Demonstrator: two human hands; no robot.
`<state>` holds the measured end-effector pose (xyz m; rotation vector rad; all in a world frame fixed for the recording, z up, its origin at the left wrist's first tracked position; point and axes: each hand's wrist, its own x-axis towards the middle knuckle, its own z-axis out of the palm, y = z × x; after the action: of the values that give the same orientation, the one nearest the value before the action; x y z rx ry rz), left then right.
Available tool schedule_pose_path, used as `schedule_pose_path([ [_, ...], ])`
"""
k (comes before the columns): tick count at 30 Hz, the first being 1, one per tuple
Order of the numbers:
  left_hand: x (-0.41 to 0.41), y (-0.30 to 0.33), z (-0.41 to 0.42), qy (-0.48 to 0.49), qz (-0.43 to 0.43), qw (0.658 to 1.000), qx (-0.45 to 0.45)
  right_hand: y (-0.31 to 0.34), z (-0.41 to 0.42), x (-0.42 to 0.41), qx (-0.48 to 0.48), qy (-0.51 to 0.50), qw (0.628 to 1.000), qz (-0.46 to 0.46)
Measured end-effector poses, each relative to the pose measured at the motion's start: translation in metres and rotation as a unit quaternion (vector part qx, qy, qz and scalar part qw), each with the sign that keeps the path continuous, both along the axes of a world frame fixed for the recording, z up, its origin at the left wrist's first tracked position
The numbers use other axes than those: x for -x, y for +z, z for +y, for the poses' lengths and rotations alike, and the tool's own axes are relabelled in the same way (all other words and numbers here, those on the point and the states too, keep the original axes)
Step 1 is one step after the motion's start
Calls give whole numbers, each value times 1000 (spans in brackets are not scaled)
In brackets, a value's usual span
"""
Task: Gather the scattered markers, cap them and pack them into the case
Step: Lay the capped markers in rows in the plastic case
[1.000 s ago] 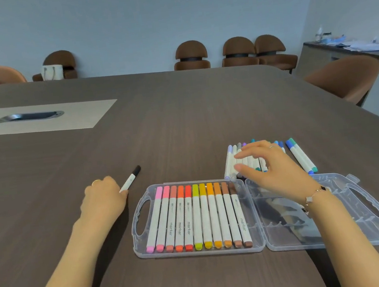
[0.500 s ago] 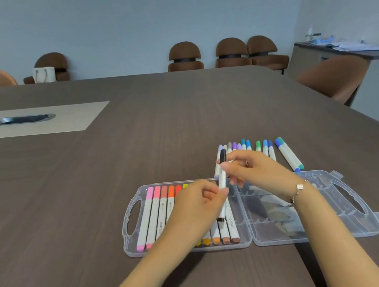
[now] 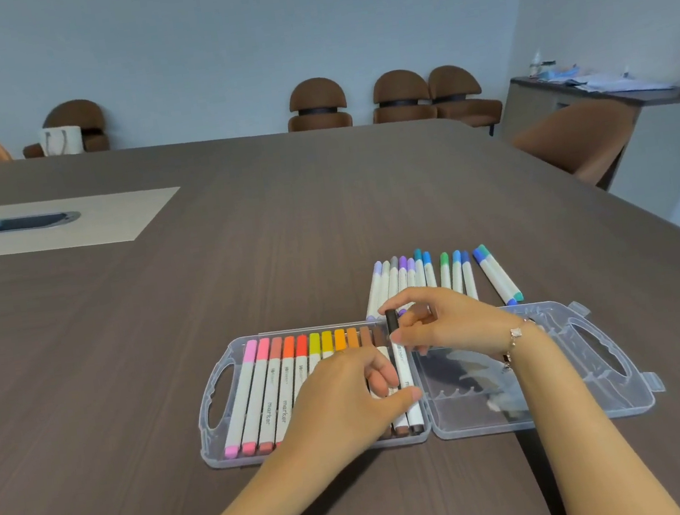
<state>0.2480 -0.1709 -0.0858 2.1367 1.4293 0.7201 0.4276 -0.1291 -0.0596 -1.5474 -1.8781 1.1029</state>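
The bench (image 3: 245,269) is dark wood-grain laminate, matt, with a paler beige inset panel (image 3: 57,225) holding a shiny metal grommet (image 3: 16,223) at ten o'clock. The case (image 3: 601,352) is clear, glossy plastic. The markers (image 3: 260,388) have smooth white plastic barrels with matt coloured caps.

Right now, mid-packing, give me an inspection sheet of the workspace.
Surface: dark wood table with a pale inset panel.
Job's things: clear case lying open, warm-coloured markers racked in its left half; black marker at the row's right end; cool-coloured markers loose behind the case.
Clutter: nothing seen.
Grippers: left hand and right hand both pinch the black marker.
Cables: nothing seen.
Surroundings: brown chairs, sideboard, white bag.
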Motion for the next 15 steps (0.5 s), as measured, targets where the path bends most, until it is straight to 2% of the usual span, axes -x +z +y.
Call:
schedule_pose_path([
  [5, -2, 3, 2, -12, 3, 1000, 28, 0, -1, 0, -54, 13, 993, -106],
  [15, -3, 4, 5, -10, 35, 998, 58, -4, 0, 1, -41, 19, 986, -163],
])
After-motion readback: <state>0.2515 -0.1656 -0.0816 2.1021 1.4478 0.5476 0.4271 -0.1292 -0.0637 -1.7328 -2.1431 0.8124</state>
